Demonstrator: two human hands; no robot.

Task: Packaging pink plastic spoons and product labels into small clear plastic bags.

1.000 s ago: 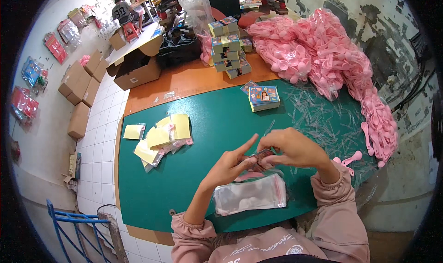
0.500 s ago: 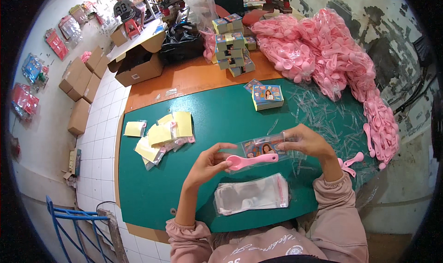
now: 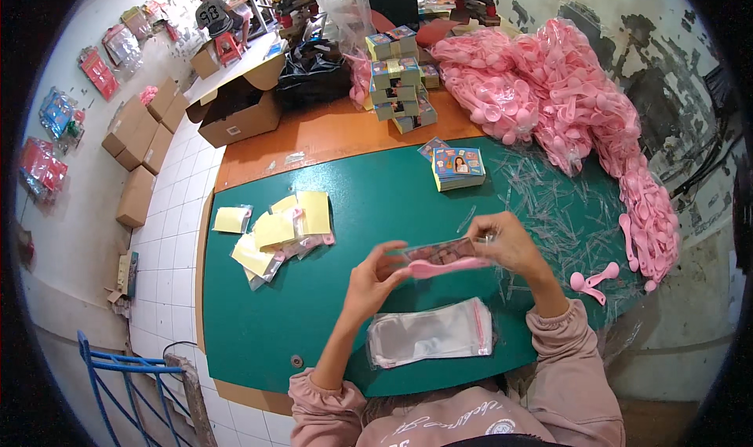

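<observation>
Between both hands, above the table, is a small clear plastic bag with a printed card (image 3: pixel 443 252) in it and a pink measuring spoon (image 3: pixel 447 268) along its near side. Whether the spoon lies inside the bag or against it I cannot tell. My left hand (image 3: pixel 375 278) pinches the left end by the spoon's bowl, fingers curved behind. My right hand (image 3: pixel 508 245) grips the right end, slightly blurred. Below them lies a stack of clear plastic bags (image 3: pixel 427 333). Filled bags with yellow card backs (image 3: pixel 278 229) are piled to the left.
A stack of printed cards (image 3: pixel 460 168) stands beyond my hands, with more bundled cards (image 3: pixel 394 78) behind. Pink spoons (image 3: pixel 549 86) heap along the right, a few loose (image 3: pixel 594 281). Clear plastic strips (image 3: pixel 561 204) litter the green table (image 3: pixel 353 180). A person (image 3: pixel 213 14) sits far left.
The bag with card and spoon has tilted, so its face now shows at a flatter angle. My left hand has shifted slightly right and my right hand slightly left.
</observation>
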